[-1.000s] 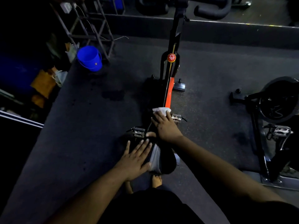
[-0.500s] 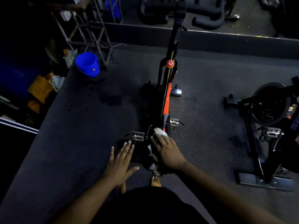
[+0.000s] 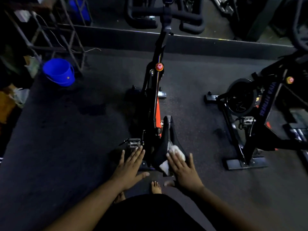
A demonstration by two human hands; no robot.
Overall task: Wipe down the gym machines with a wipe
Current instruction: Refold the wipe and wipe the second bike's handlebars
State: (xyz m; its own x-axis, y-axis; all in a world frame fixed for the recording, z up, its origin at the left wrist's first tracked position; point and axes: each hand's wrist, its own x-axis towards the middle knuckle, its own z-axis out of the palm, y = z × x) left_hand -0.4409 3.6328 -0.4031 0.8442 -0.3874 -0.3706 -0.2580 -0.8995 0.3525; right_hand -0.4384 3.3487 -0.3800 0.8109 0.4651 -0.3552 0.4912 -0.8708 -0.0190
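**Wipe pressed flat on the saddle, spin bike mid-clean**

The white wipe (image 3: 176, 151) sits on the right flank of the black saddle (image 3: 164, 147), pinned there under the straight fingers of the right hand (image 3: 183, 169). No pinch, no curl: the palm lies flat over the cloth, and that looks deliberate, since a spread hand pushes the wipe across a broad padded face. The left hand (image 3: 130, 165) is open too, fingers fanned, hovering just left of the saddle near the silver pedal (image 3: 134, 143); whether it touches the frame I cannot tell, but it reads as a ready brace. Ahead run the orange-and-black frame (image 3: 157, 112), the red knob (image 3: 159, 66) and the handlebars (image 3: 165, 15), all beyond the wipe's present patch. Bare toes (image 3: 155, 187) show below. To the right stands a second bike (image 3: 250, 104), likely next in line. Off left, a blue bucket (image 3: 58, 71) lies tipped on the dark floor (image 3: 66, 139).
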